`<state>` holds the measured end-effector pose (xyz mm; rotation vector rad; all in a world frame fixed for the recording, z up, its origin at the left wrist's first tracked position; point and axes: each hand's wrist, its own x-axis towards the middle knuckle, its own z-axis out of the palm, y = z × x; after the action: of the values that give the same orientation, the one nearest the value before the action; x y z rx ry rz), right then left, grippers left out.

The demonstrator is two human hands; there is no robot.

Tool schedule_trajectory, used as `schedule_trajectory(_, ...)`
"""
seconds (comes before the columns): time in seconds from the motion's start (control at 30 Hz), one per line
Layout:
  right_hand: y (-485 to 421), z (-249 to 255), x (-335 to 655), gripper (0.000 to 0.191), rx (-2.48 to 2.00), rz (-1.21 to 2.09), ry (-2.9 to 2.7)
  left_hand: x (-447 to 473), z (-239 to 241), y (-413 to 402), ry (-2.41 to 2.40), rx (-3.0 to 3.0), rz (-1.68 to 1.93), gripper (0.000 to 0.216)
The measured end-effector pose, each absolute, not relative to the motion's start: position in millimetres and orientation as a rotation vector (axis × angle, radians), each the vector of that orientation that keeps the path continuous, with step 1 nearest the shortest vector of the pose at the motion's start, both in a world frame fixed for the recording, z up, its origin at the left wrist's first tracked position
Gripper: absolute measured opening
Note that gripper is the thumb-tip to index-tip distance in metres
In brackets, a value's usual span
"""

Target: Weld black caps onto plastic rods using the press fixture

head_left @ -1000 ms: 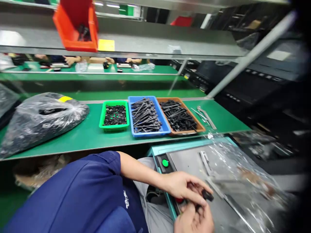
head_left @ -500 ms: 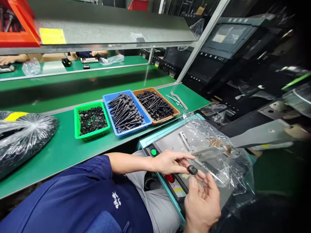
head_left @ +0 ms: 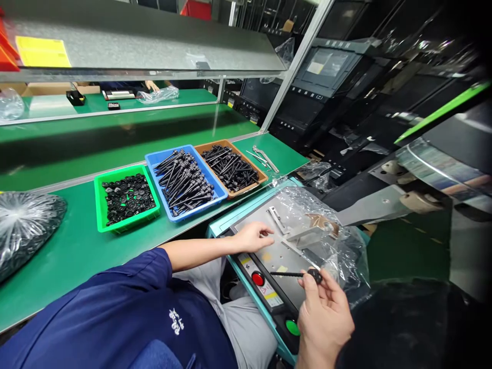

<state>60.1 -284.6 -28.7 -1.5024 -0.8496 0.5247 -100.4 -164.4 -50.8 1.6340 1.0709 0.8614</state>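
Bag: clear plastic sack of black parts (head_left: 26,225), far left on the green bench top (head_left: 77,246)
Green tray: shallow green plastic tray (head_left: 126,202) of small black round pieces
Blue tray: blue plastic tray (head_left: 187,180) of long black pins, touching the green tray's right side
Orange tray: orange-brown tray (head_left: 230,167) of black pins, beside the blue tray
Left hand: left hand (head_left: 251,237) loosely curled, fingers apart, clasping nothing, resting on the grey metal plate of the teal machine (head_left: 269,256)
Red button: round red button (head_left: 257,279) on the machine's black panel
Right hand: right hand (head_left: 323,318) pinched closed on the black pin with round head (head_left: 303,275), held above the plate's near edge, shaft pointing left
Film: crumpled clear plastic film (head_left: 326,236) over the plate's right part
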Motion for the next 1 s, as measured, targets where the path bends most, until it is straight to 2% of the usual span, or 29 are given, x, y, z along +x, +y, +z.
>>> schedule_trajectory(0.13, -289, -30, 67, 0.064, -1.488, 0.667, -0.793, -90, -74, -125, 1.159, 1.401, 0.769, 0.053)
schedule_trajectory(0.27, -292, -38, 66, 0.061, -1.457, 0.886, -0.743, -70, -82, -95, 1.026, 1.299, 0.895, 0.066)
schedule_trajectory(0.4, -286, -49, 67, 0.061, -1.451, 1.053, -0.682, -55, -81, -77, 0.836, 1.125, 0.841, 0.053)
schedule_trajectory(0.63, -257, -67, 61, 0.077, -1.487, 1.217, -0.671, -64, -63, -88, 0.771, 0.929, 0.662, 0.02)
schedule_trajectory(0.83, -229, -77, 45, 0.087, -1.441, 1.296, -0.707, -73, -34, -103, 0.643, 0.796, 0.609, 0.031)
schedule_trajectory(1.0, -199, -70, 58, 0.074, -1.37, 0.947, -0.781, -72, -17, -105, 0.55, 0.734, 0.611, 0.031)
